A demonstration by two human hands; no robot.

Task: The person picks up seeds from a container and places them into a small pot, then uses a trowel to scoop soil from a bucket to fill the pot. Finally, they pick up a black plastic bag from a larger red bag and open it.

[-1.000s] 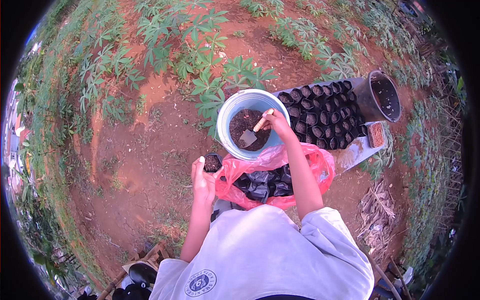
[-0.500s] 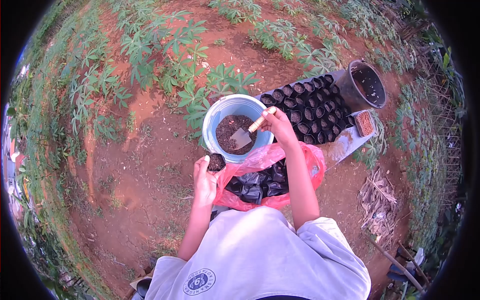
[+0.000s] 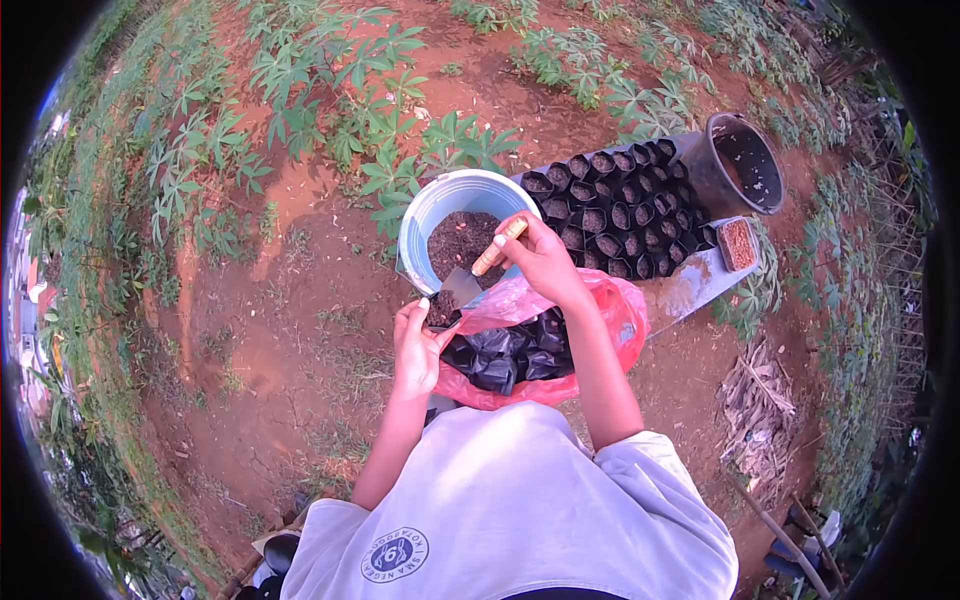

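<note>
My right hand (image 3: pixel 541 260) grips the wooden handle of a small trowel (image 3: pixel 489 257), its blade slanting down to the left. The blade's tip is at the mouth of a small black planting bag (image 3: pixel 441 309) with dark soil in it. Fingers and thumb of my left hand (image 3: pixel 416 345) are closed round that bag, at the near rim of a light-blue bucket (image 3: pixel 420 222). Dark soil (image 3: pixel 465 240) lies inside the bucket. Below my hands a pink plastic bag (image 3: pixel 620 320) holds several folded black planting bags (image 3: pixel 505 355).
Rows of filled black planting bags (image 3: pixel 620 215) stand on a grey board (image 3: pixel 700 285) to the right. A dark bucket (image 3: pixel 715 175) and a small container of brownish pellets (image 3: pixel 738 245) are at its far end. Leafy plants (image 3: pixel 390 180) grow beyond the blue bucket.
The trowel has moved from the soil in the bucket down and left to the small planting bag. My left hand still holds that bag near the bucket's rim.
</note>
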